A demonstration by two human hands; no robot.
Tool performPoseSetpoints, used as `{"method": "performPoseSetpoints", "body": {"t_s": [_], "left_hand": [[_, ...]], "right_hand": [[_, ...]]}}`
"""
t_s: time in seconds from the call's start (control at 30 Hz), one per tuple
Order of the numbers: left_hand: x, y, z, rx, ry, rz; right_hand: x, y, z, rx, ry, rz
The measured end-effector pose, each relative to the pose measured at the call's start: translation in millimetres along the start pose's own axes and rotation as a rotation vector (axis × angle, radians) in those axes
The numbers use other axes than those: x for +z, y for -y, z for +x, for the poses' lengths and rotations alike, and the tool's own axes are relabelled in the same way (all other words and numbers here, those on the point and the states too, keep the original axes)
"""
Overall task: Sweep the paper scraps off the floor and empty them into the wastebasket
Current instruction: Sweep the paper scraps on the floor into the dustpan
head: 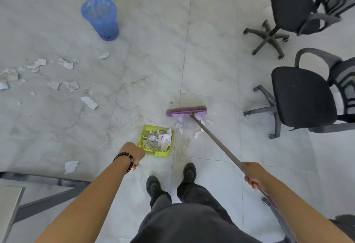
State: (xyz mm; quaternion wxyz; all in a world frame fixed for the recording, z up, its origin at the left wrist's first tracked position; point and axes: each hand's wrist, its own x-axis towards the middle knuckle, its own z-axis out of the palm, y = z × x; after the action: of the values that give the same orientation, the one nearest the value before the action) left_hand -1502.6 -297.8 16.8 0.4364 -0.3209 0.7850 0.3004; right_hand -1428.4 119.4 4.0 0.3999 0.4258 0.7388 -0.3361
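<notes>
**While the pan fills, most of the mess waits on my left**

Because the floor (153,60) is wide and pale, the torn paper is easy to read against it. Two black office chairs (299,97) stand to my right, well apart from the work. The blue wastebasket (99,18) stands upright far ahead on the left, so I judge the emptying comes later.

I hold the broom (187,111) out in front. My right hand (253,173) is wrapped around its long handle, low enough that the purple head sits flat on the tiles beyond a small cluster of scraps (180,126), ready to drag them toward me.

To catch them, the yellow-green dustpan (159,153) lies on the floor just left of that cluster, already holding crumpled paper. My left hand (132,151) is clenched at its near corner; I take it to be gripping the handle, though my fist hides it.

Many loose scraps (66,64) lie scattered far left, so the sweeping looks less than half done.
</notes>
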Motion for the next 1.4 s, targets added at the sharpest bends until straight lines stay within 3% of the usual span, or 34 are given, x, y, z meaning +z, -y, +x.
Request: {"method": "performPoseSetpoints", "body": {"t_s": [0.33, 0.6, 0.8, 0.87, 1.1, 1.4], "left_hand": [[6, 19, -5, 0.207, -0.080, 0.427], [16, 34, 10, 0.199, -0.100, 0.519], [16, 18, 12, 0.192, -0.103, 0.508], [14, 16, 10, 0.192, -0.091, 0.512], [11, 21, 1, 0.224, -0.088, 0.504], [11, 38, -5, 0.283, -0.095, 0.543]], "right_hand": [[42, 37, 0, 0.086, -0.070, 0.339], [53, 68, 26, -0.016, -0.020, 0.028], [93, 11, -17, -0.012, 0.130, -0.263], [93, -9, -37, -0.025, 0.165, -0.262], [87, -24, -91, 0.023, 0.308, -0.135], [81, -22, -92, 0.113, 0.158, 0.153]]}}
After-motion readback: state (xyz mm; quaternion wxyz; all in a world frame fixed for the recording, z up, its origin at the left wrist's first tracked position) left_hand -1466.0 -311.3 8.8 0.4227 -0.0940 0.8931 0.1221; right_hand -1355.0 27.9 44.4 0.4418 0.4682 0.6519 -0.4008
